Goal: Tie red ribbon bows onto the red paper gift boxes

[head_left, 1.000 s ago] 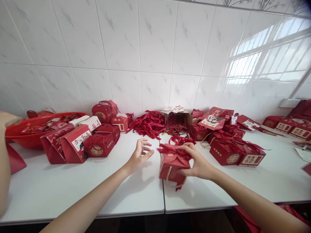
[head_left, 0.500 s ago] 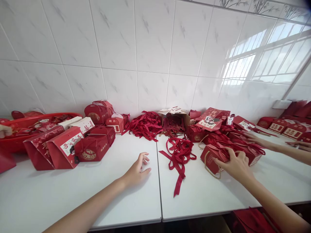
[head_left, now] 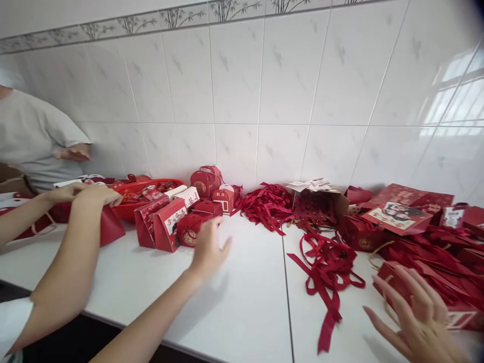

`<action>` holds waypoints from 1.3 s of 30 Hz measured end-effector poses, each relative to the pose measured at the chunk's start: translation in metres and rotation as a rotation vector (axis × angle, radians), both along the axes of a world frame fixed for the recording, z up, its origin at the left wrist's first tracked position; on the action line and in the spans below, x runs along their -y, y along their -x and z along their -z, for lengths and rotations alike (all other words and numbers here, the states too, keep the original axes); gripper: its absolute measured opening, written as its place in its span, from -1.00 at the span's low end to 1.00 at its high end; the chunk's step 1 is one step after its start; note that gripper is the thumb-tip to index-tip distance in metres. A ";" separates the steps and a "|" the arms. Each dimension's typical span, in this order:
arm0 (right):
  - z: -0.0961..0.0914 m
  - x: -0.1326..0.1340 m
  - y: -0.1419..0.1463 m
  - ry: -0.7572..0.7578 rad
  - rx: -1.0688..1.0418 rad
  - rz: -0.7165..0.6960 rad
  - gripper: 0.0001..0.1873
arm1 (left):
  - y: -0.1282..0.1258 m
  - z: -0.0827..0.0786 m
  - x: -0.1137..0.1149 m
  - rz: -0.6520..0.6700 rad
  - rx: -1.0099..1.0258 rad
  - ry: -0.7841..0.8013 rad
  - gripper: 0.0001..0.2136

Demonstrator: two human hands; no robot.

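Observation:
My left hand [head_left: 209, 249], a little blurred, is raised over the white table, thumb apart from the fingers and nothing in it. Just beyond it sits a red gift box with a gold round print [head_left: 187, 231]. My right hand [head_left: 419, 312] is open with spread fingers, above the near end of a red box with a rope handle [head_left: 393, 280]. Whether it touches that box I cannot tell. Between my hands lies a loose tangle of dark red ribbons [head_left: 328, 267]. Behind it is a larger ribbon pile [head_left: 267, 204].
An open carton [head_left: 340, 204] holds red pieces by the tiled wall. Red boxes [head_left: 401, 217] are heaped at right. At left stand upright red boxes [head_left: 165, 227] and a filled red basin [head_left: 130, 214]. A co-worker's hands [head_left: 93, 194] handle a red box; another person [head_left: 38, 131] stands beyond.
The view has swung left, bringing two co-workers into sight. My right hand has loosened from the rope-handled box and spread its fingers. My left hand has lifted toward the boxes at left.

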State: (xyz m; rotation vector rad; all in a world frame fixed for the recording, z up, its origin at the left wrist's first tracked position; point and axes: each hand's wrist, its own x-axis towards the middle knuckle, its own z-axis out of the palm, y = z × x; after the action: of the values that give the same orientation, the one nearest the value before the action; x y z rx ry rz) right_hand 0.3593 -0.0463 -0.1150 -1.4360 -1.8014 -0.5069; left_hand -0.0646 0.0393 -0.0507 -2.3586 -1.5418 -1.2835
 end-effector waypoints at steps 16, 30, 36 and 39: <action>-0.008 0.001 0.073 0.710 0.185 -0.683 -0.41 | 0.083 -0.027 -0.035 -0.684 -0.160 0.327 -0.26; -0.008 0.001 0.072 0.618 -0.109 -0.658 -0.86 | 0.000 -0.020 0.040 0.387 -0.121 0.483 -0.35; -0.021 0.000 0.083 0.724 -0.780 -0.590 -0.73 | -0.035 -0.015 0.050 0.631 0.048 0.613 -0.34; -0.039 -0.003 0.091 0.784 -1.031 -0.612 -0.66 | -0.039 -0.010 0.041 0.632 0.212 0.786 -0.51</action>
State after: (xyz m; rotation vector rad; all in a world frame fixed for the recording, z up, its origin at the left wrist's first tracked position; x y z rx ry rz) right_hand 0.2683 -0.0436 -0.0759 -1.1182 -1.4214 1.1656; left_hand -0.0254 -0.0016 -0.0404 -3.5274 -1.6333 -1.1651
